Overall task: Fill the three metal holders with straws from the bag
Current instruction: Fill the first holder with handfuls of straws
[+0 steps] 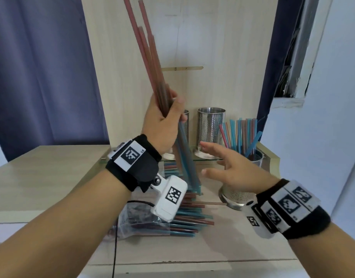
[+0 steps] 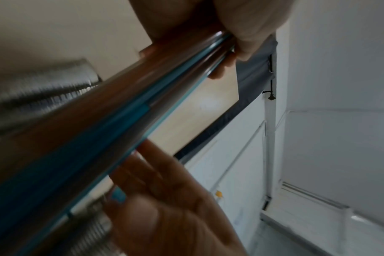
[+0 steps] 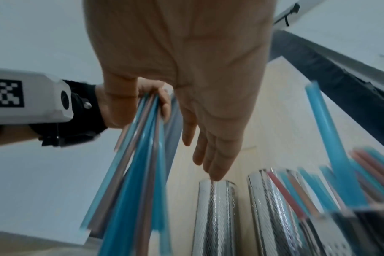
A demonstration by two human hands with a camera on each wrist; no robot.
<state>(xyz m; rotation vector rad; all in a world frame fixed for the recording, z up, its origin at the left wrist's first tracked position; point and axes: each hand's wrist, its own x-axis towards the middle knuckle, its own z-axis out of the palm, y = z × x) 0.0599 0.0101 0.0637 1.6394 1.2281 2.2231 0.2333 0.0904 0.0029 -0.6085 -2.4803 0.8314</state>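
My left hand (image 1: 170, 111) grips a bundle of red and blue straws (image 1: 150, 57), held up and tilted, with the lower ends pointing down toward the bag. The left wrist view shows my fingers (image 2: 241, 34) curled round that bundle (image 2: 99, 129). My right hand (image 1: 222, 163) is open with fingers spread, just right of the bundle's lower ends, holding nothing. Two empty perforated metal holders stand at the back, one (image 1: 186, 125) partly hidden behind my left hand and one (image 1: 210, 131) in the middle. A third holder (image 1: 235, 196) at the right has several straws (image 1: 243, 135) in it.
A clear plastic bag (image 1: 136, 223) of straws lies on the wooden table (image 1: 42, 177) below my left wrist, with loose straws (image 1: 190, 207) spilling toward the holders. A wooden back panel (image 1: 222, 57) rises behind the holders. A black cable (image 1: 114, 247) runs off the front edge.
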